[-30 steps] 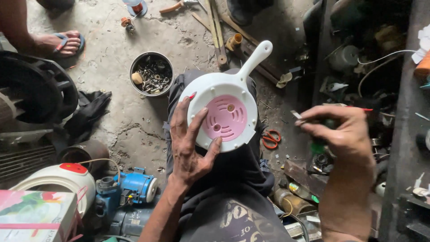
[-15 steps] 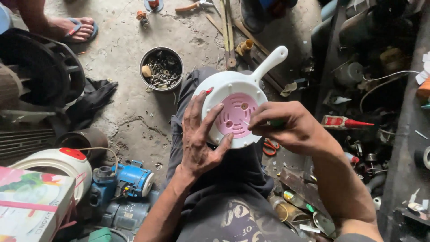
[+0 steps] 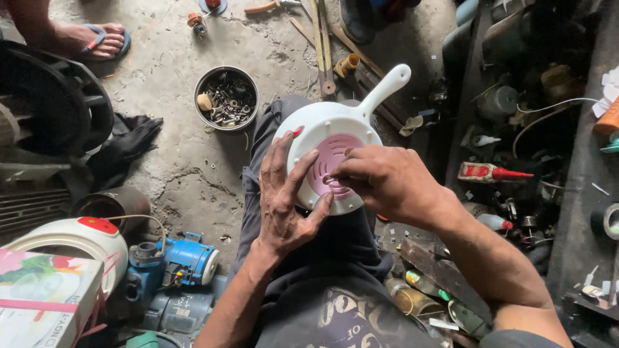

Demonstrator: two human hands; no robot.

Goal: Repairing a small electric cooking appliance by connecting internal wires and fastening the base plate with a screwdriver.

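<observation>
A round white appliance [image 3: 325, 129] with a pink vented centre and a long white handle rests upside down on my lap. My left hand [image 3: 284, 200] steadies its near left rim, fingers spread against the white body. My right hand [image 3: 380, 180] lies over the pink centre with thumb and fingertips pinched together on it. Whatever is pinched there is too small to make out. The handle points up and to the right.
A metal bowl of screws and bolts [image 3: 226, 98] sits on the concrete floor ahead. A blue motor [image 3: 187, 261] and a white cooker [image 3: 71, 241] lie at my left. Another person's sandalled foot [image 3: 97, 38] is far left. Tools and a red-tipped tube [image 3: 487, 173] crowd the right.
My right hand has come in from the right side, where it held a thin tool, onto the pink centre. The left hand has stayed on the appliance.
</observation>
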